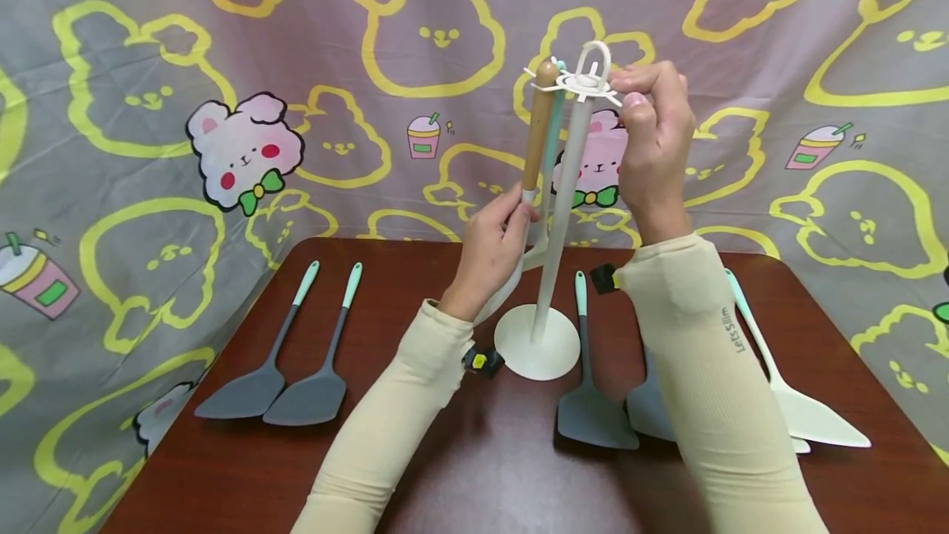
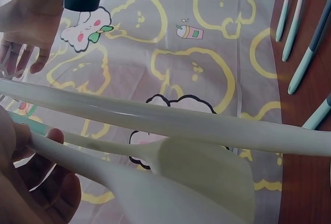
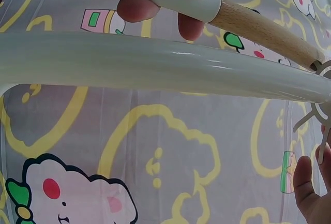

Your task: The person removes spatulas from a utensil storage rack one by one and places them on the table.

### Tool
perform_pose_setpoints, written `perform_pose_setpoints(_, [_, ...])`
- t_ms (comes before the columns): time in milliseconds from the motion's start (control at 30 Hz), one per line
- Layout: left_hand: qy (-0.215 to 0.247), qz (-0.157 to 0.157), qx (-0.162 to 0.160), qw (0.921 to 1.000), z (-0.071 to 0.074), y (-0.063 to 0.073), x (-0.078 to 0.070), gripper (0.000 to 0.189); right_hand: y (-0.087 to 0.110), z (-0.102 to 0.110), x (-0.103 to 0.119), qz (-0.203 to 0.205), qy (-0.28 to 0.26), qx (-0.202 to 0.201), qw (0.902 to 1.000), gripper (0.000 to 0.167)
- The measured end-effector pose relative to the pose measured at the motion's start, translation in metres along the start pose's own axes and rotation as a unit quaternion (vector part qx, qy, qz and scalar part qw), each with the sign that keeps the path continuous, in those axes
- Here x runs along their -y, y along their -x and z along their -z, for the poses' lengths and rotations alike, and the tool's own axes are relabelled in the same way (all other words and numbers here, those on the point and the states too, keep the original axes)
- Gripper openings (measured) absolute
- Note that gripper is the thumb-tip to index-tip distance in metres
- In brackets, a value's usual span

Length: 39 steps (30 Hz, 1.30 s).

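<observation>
A white utensil stand (image 1: pixel 565 213) leans to the right at its top, its round base (image 1: pixel 537 361) on the table. My right hand (image 1: pixel 656 126) pinches the hooked ring (image 1: pixel 586 85) at its top between thumb and fingers. My left hand (image 1: pixel 491 241) grips the white neck of a wooden-handled utensil (image 1: pixel 539 134), whose handle end sits at the ring's hooks. Its lower part widens in the left wrist view, partly cut off there. Behind it hangs a pale spatula (image 2: pixel 207 175) with a teal handle (image 1: pixel 553 130).
Two grey spatulas (image 1: pixel 240 394) with mint handles lie on the left of the brown table (image 1: pixel 482 468). On the right lie another grey spatula (image 1: pixel 593 419), a white spatula (image 1: pixel 808 414) and more utensils partly behind my right sleeve (image 1: pixel 712 369). A patterned cloth (image 1: pixel 460 15) hangs behind.
</observation>
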<state>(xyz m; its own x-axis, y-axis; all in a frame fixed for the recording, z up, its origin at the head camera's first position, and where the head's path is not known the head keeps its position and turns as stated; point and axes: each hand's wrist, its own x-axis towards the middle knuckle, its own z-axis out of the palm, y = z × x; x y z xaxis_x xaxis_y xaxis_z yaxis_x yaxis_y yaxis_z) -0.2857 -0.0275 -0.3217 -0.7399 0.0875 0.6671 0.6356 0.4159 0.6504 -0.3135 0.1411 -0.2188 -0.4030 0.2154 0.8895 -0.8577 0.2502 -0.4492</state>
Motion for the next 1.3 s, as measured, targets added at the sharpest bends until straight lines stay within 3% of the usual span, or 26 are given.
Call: perform_pose_setpoints(1300, [-0.003, 0.012, -0.011, 0.9999, 0.0058, -0.0050, 0.0006, 0.021, 0.0006, -0.0002, 0.0021, -0.009, -0.007, 0.005, 0.9999, 0.047])
